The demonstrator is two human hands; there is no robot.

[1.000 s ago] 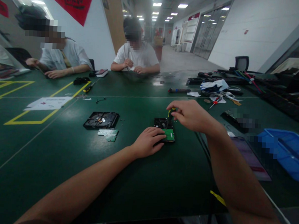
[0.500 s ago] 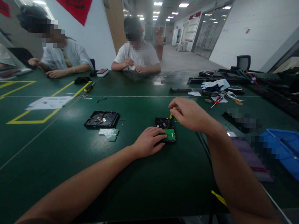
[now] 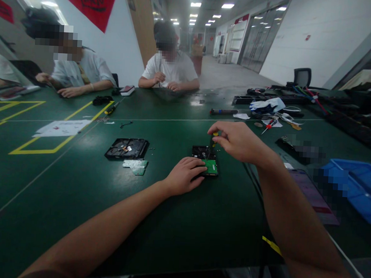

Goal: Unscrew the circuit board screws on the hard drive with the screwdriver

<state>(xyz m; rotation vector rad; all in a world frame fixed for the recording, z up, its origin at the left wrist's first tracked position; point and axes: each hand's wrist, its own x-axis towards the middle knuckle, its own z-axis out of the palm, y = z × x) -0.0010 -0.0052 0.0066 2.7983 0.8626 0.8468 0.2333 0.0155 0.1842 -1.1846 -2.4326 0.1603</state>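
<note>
Bench, green-topped [image 3: 168, 233], carrying the following. One black rectangular hard drive [image 3: 199, 151], flat, well back from the near edge; green circuit board [image 3: 211, 167] on its nearer part. Left hand [image 3: 185, 177]: fingers extended, laid over the drive's left side and the board. Right hand [image 3: 233, 139]: fingertips pinched round a slim screwdriver with yellow-and-black handle [image 3: 215, 139], shaft down towards the board's far edge; tip contact too small to tell. To the left, equally back from the near edge: second black hard drive [image 3: 127, 148]; silvery-green angular circuit board [image 3: 136, 166] just before it. Far edge: two seated co-workers in pale tops.
</note>
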